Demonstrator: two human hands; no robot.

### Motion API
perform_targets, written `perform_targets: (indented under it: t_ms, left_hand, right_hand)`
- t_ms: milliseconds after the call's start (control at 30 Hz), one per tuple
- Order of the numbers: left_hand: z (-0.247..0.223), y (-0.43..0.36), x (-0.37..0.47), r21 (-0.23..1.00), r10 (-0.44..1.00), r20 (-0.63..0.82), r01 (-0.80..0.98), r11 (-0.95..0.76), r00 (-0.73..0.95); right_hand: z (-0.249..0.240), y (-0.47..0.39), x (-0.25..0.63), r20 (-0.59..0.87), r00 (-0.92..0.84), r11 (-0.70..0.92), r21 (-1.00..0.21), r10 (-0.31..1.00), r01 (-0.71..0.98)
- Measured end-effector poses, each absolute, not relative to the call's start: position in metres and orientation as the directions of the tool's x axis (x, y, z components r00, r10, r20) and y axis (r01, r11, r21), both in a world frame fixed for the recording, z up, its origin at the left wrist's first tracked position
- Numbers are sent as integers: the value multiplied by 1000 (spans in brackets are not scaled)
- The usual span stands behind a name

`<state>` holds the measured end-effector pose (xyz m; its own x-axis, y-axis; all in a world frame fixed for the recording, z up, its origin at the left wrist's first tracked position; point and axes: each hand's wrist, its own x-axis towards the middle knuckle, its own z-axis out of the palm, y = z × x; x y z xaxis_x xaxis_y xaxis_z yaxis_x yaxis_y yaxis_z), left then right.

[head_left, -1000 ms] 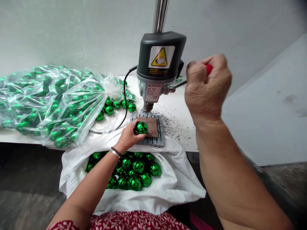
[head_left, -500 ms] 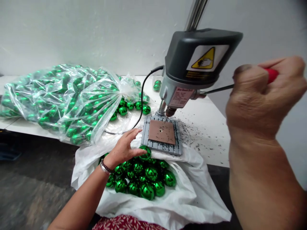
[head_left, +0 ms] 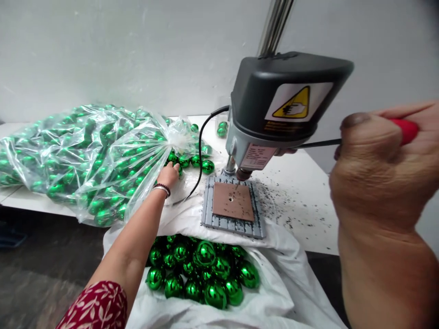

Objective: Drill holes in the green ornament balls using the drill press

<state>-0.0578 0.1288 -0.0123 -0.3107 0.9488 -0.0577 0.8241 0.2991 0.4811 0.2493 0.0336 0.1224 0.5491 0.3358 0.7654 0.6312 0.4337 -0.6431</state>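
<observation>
Left hand (head_left: 168, 176) swung to the loose balls (head_left: 207, 167) — more within reach, grip unclear — while right hand (head_left: 380, 176) clenched the red handle (head_left: 407, 131).

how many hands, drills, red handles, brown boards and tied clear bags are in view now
Hands: 2 (left hand, right hand)
Drill: 1
Red handle: 1
Brown board: 1
Tied clear bag: 1
Total: 6
</observation>
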Motion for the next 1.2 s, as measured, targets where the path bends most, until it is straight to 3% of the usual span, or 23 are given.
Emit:
perform_targets:
  t_ms: [133, 233, 300, 367, 433, 500, 633, 800, 1033, 1200]
  left_hand:
    - [-21, 126, -48, 528, 969, -44, 818, 228, -242]
    - [-19, 116, -45, 676, 971, -37, 710, 197, -234]
    - [-12, 105, -45, 849, 958, -97, 479, 222, -271]
    - [-1, 90, -44, 964, 947, -211, 111, 243, -241]
    - [8, 73, -39, 937, 940, -316, -199, 288, -127]
    - [13, 57, -29, 879, 921, -390, -307, 365, -20]
    - [8, 36, 2, 897, 911, -403, -161, 412, 89]
    - [-1, 32, 38, 956, 965, -242, 194, 219, 100]
    - [-10, 38, 50, 936, 984, -146, 337, 103, 105]
    - [-16, 40, 48, 922, 987, -118, 381, 68, 108]
  right_hand:
    - [128, 30, 244, 804, 445, 347, -579, 396, 738]
    - [127, 30, 243, 825, 429, 369, -553, 369, 747]
    - [125, 30, 243, 842, 407, 397, -529, 354, 750]
    - [124, 30, 243, 851, 392, 425, -517, 350, 743]
    - [123, 30, 242, 854, 386, 451, -515, 350, 729]
    - [123, 30, 240, 855, 382, 479, -514, 349, 712]
    - [124, 31, 241, 858, 359, 500, -508, 367, 702]
    - [123, 33, 247, 851, 300, 479, -497, 431, 724]
    - [124, 31, 248, 841, 267, 450, -490, 471, 747]
    - [159, 30, 241, 639, 369, 174, -624, 674, 762]
